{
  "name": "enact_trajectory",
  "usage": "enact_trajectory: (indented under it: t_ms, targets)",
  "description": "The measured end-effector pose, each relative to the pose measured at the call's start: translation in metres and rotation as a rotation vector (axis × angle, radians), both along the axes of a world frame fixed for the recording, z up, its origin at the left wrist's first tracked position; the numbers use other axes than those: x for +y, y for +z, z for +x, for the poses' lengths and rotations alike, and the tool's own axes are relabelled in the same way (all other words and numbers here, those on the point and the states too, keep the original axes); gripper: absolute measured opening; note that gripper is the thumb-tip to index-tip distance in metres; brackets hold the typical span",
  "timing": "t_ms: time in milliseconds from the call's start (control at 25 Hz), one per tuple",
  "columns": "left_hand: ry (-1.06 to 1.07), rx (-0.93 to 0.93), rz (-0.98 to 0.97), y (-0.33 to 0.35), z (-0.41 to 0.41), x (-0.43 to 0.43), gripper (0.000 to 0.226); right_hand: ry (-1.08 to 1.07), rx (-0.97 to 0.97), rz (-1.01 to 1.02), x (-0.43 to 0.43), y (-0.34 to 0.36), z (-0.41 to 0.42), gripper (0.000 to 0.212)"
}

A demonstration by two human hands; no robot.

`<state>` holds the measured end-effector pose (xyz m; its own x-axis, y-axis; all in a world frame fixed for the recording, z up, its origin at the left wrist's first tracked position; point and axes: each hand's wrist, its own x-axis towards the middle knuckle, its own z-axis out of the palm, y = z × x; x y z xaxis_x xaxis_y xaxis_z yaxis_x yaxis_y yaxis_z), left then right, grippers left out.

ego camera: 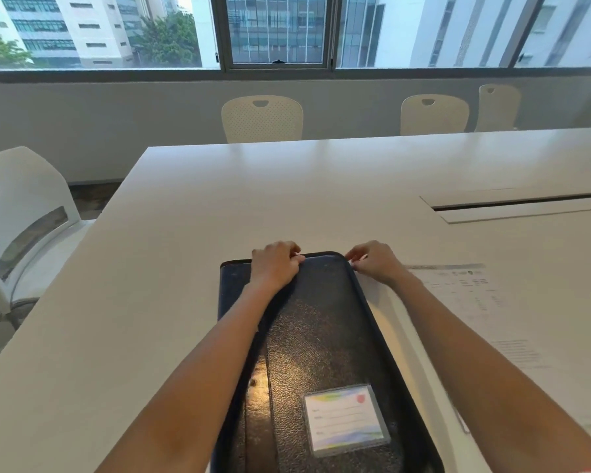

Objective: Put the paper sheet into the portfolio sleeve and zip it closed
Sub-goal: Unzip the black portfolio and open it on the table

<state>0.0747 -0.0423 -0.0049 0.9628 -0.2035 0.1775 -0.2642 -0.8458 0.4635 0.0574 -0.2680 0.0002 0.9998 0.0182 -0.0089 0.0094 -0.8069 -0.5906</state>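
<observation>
The black portfolio sleeve [321, 353] lies flat on the white table [219, 206], right in front of the person, with its long side going from 6 o'clock up to 12 o'clock. It has a little name card [347, 418] in a clear pocket near the 6 o'clock end. The paper sheet [475, 312] is not inside yet. It lies flat on the table at 3 o'clock from the sleeve, just beside it, partly under the right arm. The left hand [275, 268] rests on the far edge of the sleeve at 12 o'clock, with its fingers curled and pressing or pinching the rim. The right hand [372, 262] is at the far corner, near 1 o'clock, with its fingers pinched together on something small. It may be the zip pull, but it is too tiny to tell. I think the person is about to open the zip. The zip could get stuck going round the corner if it is pulled too hard. The sleeve could slide on the smooth table if the left hand lets go. The right arm could also push the paper and crumple it.
</observation>
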Motion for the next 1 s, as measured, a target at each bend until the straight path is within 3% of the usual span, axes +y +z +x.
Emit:
enact_trajectory:
  t_ms: [120, 320, 720, 1000]
  targets:
    - [-0.020, -0.010, -0.048, -0.007, 0.005, -0.035, 0.033, 0.009, -0.152, -0.120, 0.004, -0.007, -0.005, 0.018]
    - [0.064, -0.063, -0.081, -0.013, 0.009, -0.059, 0.017, 0.028, -0.252, -0.259, 0.008, -0.016, -0.017, 0.015]
    - [0.089, -0.166, -0.081, -0.020, 0.009, -0.062, 0.014, 0.107, -0.304, -0.297, -0.006, -0.025, -0.098, 0.016]
    - [0.091, -0.173, 0.058, -0.017, 0.004, -0.064, 0.018, 0.109, -0.251, -0.305, -0.015, -0.028, -0.184, 0.015]
